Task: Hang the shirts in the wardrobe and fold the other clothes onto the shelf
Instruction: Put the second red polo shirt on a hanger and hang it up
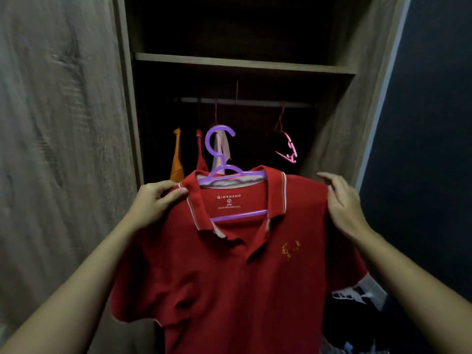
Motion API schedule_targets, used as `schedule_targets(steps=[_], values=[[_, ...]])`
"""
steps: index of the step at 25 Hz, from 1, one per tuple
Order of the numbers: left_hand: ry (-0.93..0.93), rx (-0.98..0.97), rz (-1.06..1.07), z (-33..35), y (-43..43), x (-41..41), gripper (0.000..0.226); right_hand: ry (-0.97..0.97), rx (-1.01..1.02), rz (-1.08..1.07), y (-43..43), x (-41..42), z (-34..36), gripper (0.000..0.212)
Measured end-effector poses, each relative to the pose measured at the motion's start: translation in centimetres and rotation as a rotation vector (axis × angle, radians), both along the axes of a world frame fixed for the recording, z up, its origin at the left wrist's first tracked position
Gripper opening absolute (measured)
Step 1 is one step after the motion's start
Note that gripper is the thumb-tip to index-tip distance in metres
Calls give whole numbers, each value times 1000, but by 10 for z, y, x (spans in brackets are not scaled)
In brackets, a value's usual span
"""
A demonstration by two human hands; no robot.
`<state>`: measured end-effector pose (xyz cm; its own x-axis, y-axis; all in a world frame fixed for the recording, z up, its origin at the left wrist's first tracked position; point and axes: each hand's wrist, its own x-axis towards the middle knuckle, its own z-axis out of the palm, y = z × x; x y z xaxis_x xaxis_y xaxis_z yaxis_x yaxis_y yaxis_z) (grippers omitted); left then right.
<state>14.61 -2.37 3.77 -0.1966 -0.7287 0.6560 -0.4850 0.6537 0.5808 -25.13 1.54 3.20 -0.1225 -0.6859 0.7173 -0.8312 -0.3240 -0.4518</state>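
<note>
Head view: the open wardrobe stands ahead of you, its shelf above the rail. The red polo shirt is held up in front of the opening, below the rail. Your left hand pinches the shirt's shoulder by the collar. Your right hand lays loosely bent fingers on the other shoulder; a grip cannot be confirmed. The purple hanger sits inside the collar, its hook clear of the rail. A pink hanger hangs below the rail at right.

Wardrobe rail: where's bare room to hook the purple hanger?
Widest bare stretch of rail: between the beige garment and the pink hanger. A shorter gap right of it, by the side wall. Left end crowded: orange garment, red garment.
</note>
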Motion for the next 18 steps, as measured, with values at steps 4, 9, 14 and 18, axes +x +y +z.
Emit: schedule_targets(steps=[4,9,14,18], values=[[62,20,-57,5,1,6,33,152,48,171,18,9,20,51],[-21,-12,-155,8,8,-11,23,355,336,197,8,46,28,54],[27,104,-176,-1,5,-5,17,117,303,218,-1,47,9,41],[-147,120,-44,-17,5,13,25,79,289,133,2,54,7,27]])
